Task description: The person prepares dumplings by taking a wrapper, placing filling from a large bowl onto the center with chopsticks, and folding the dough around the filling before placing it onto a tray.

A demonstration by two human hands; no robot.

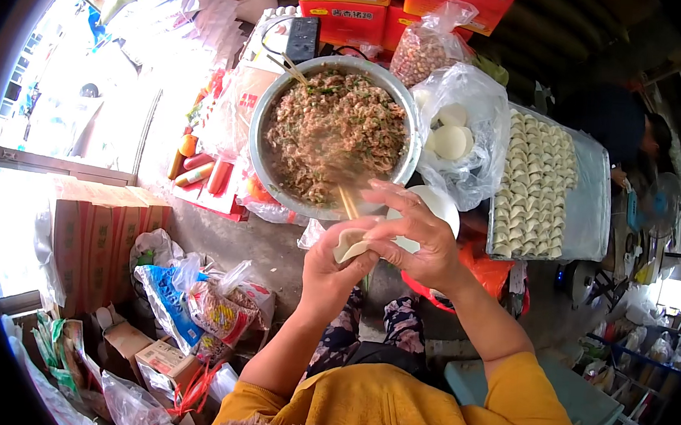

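Note:
A folded dumpling wrapper is pinched between my two hands, just below the rim of a large metal bowl. My left hand cups it from the left, and the fingertips of my right hand press its edge. Whether it has filling inside cannot be seen. Minced filling with green bits fills the bowl. Chopsticks show just above my fingers, their lower ends hidden; another pair leans on the bowl's upper left rim. A pale round dish is partly behind my right hand.
Round wrappers lie in a clear plastic bag right of the bowl. Farther right, a metal tray bears rows of folded dumplings. Another person is beyond it. Cartons and bagged goods stand at left.

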